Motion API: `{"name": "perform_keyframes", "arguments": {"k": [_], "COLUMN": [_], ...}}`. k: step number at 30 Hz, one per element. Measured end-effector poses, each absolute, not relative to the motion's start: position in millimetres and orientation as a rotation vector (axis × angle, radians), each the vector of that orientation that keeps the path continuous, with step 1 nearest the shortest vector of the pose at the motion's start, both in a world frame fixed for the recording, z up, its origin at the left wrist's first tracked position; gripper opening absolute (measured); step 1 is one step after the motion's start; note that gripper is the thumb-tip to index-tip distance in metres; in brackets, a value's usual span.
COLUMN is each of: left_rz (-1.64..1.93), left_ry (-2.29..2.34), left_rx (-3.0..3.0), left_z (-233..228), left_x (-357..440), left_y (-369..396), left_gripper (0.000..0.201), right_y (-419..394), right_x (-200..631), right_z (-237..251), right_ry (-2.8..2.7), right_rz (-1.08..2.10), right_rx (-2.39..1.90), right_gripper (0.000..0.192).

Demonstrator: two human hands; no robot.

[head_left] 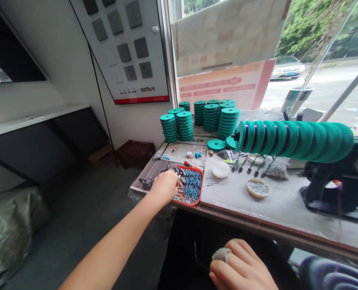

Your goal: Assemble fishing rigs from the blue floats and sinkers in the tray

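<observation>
Cluttered bench (257,209) by a window. Left hand (166,186) closed over small blue pieces (191,185) in the red tray (198,194); likely light, hard, slippery, best pinched singly. Right hand (242,268) curled around a grey wad (222,254).

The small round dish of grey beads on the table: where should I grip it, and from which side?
Pinch the near rim of the small round dish from the table's front edge, probably thumb inside. It sits flat, shallow and open-topped, so keep it level. The row of green spools overhangs behind it, making an approach from above awkward.
</observation>
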State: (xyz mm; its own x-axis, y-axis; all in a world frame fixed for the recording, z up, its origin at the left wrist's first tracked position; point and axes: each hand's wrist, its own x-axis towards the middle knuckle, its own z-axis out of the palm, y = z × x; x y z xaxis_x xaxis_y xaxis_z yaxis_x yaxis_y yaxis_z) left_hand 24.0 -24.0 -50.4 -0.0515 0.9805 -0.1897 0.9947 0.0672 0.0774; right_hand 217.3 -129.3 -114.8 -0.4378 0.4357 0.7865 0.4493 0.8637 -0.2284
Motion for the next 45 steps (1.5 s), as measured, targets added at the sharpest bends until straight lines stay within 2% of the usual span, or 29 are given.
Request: {"name": "perform_keyframes", "arguments": {"k": [9, 13, 15, 17, 21, 25, 34, 45], "left_rz": [0.122, 0.382, 0.511, 0.866, 1.021, 1.067, 1.055, 1.062], "left_ry": [2.153, 2.128, 2.035, 1.693, 1.471, 1.41, 1.463, 1.433], "left_rx": [1.929, 1.891, 1.816, 1.36, 0.707, 0.54, 0.582, 0.588], "left_z": [-50, -34, -36, -47, -80, -93, -91, -95], "left_x": [25, 28, 32, 39, 54, 62, 60, 58], "left_y": [-24, -56, -83, -111, -145, -151, -151, -152], "left_gripper": [0.025, 0.024, 0.03, 0.026, 0.033, 0.045, 0.063, 0.051], "right_y": [-129, -130, -131, -133, -136, -139, -139, -138], "right_x": [215, 217, 220, 222, 223, 220, 218, 217], "right_z": [-114, -115, -114, -113, -114, -117, -121, -123], "right_ry": [-2.06, -2.033, -2.018, -2.007, -2.027, -2.033, -2.063, -2.07], "right_rz": [0.004, 0.05, 0.055, 0.046, 0.034, 0.006, 0.023, 0.028], "right_rx": [-0.655, -0.716, -0.741, -0.76, -0.76, -0.762, -0.755, -0.757], "right_gripper": [0.024, 0.021, 0.019, 0.019, 0.02, 0.021, 0.021, 0.021]}}
